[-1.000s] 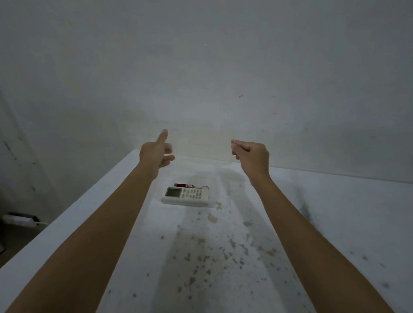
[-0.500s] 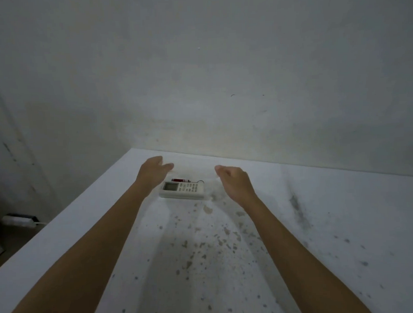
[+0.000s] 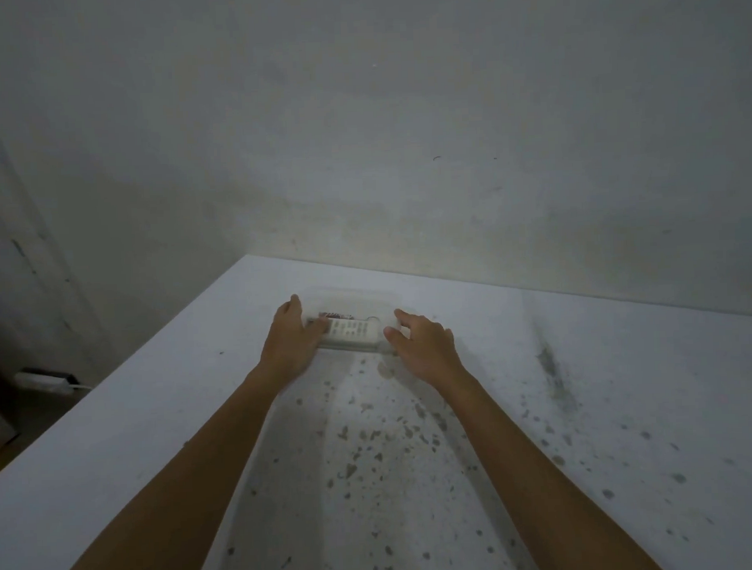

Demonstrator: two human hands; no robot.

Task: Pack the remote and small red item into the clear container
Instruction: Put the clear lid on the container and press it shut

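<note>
A white remote (image 3: pixel 353 330) lies flat inside a shallow clear container (image 3: pixel 357 295) near the table's back left. A small red item (image 3: pixel 335 316) lies just behind the remote, within the container's faint outline. My left hand (image 3: pixel 289 339) wraps the container's left end, its thumb over the remote's left end. My right hand (image 3: pixel 423 343) holds the right end between thumb and forefinger. The container's near wall is hard to make out.
The white table (image 3: pixel 157 420) is stained with dark specks in the middle and right. Its left edge drops to the floor, where a white power strip (image 3: pixel 41 379) lies. A grey wall (image 3: pixel 404 156) rises right behind the table.
Both hands came down from mid-air and moved forward onto the two ends of the container. The view has tilted and moved closer.
</note>
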